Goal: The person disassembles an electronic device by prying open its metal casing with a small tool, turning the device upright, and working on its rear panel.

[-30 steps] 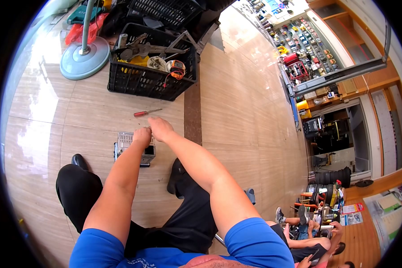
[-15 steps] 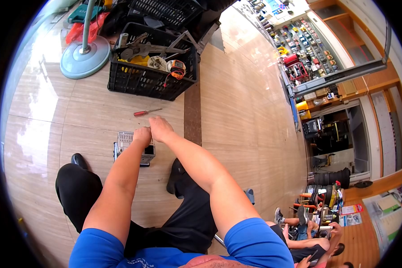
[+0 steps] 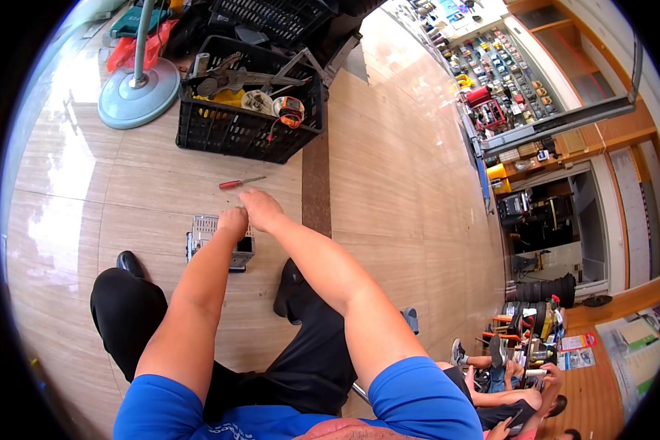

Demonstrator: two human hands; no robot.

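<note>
A perforated metal device case [image 3: 205, 225], boxy with an open dark side, lies on the tiled floor between my feet. My left hand [image 3: 232, 221] is closed at the case's upper right part and hides some of it. Beside it, my right hand [image 3: 261, 210] has its fingers bent together, close to or touching the left. Whatever the fingers of either hand grip is hidden. Just beyond my hands, a screwdriver [image 3: 231, 185] with a red handle rests on the floor.
A black plastic crate [image 3: 231, 136] of tools and parts stands ahead, near a round pole base [image 3: 117, 106]. On the right are a glass display case [image 3: 557, 110] and a seated person [image 3: 517, 403]. A grey slipper [image 3: 411, 320] lies right of my foot.
My right hand has shifted slightly to the left and away from me. The left hand and the case stay nearly where they were.
</note>
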